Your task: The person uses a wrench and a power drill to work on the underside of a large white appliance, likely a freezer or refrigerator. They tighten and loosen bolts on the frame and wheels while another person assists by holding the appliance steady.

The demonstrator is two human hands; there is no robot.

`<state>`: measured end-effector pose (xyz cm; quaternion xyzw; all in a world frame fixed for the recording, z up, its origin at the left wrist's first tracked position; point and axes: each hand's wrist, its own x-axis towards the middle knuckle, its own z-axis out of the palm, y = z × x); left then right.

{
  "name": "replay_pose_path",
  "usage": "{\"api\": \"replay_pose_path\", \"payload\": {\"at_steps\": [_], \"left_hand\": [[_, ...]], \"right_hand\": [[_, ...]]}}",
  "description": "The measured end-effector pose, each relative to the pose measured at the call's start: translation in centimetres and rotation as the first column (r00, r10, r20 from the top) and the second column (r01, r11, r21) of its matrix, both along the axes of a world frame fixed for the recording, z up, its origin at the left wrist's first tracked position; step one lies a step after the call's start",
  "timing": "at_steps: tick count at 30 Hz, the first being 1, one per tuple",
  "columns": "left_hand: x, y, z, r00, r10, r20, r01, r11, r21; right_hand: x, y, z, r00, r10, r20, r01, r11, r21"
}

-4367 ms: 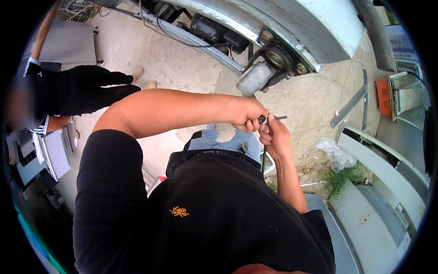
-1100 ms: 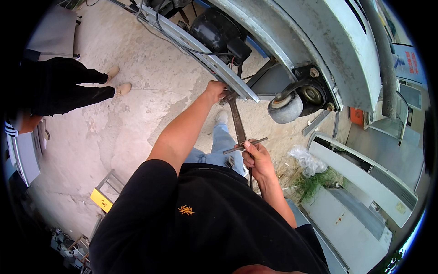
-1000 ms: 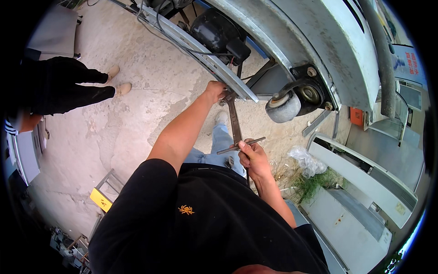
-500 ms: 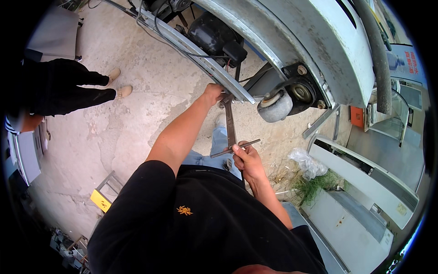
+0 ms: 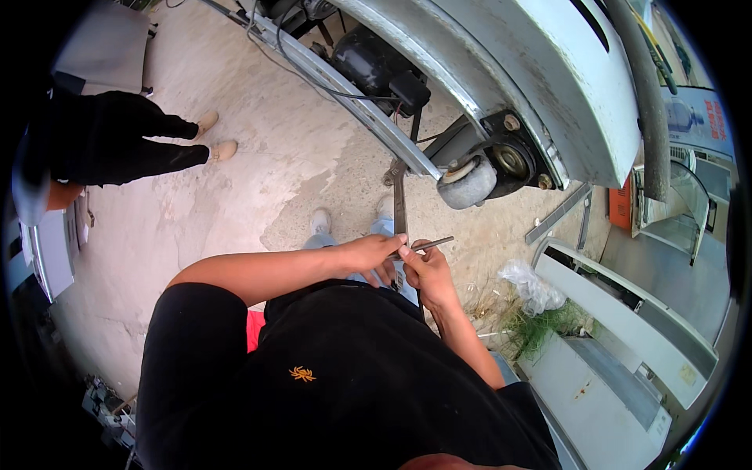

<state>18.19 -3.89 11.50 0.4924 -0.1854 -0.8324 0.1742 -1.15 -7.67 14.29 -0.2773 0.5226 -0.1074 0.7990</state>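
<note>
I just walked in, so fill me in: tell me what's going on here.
The person's right hand grips a thin metal rod, and the left hand meets it there. A long, wrench-like tool stretches forward from the hands; whether its far end touches anything is unclear. Ahead is a large grey machine with a caster wheel. Another person in black trousers stands to the left.
</note>
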Motion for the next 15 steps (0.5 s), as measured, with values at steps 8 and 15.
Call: {"api": "replay_pose_path", "payload": {"at_steps": [8,15], "left_hand": [[-2.4,-3.9,1.0,0.993,-0.115,-0.025,0.118,0.981,0.153],[-4.9,-5.2,0.8,0.994,-0.036,0.102,0.009,0.967,0.253]], "right_hand": [[-1.3,-1.7,-0.1,0.977,0.186,0.1,-0.183,0.982,-0.043],[-2.3,-3.1,0.0,0.973,0.054,0.226,-0.081,0.99,0.113]]}}
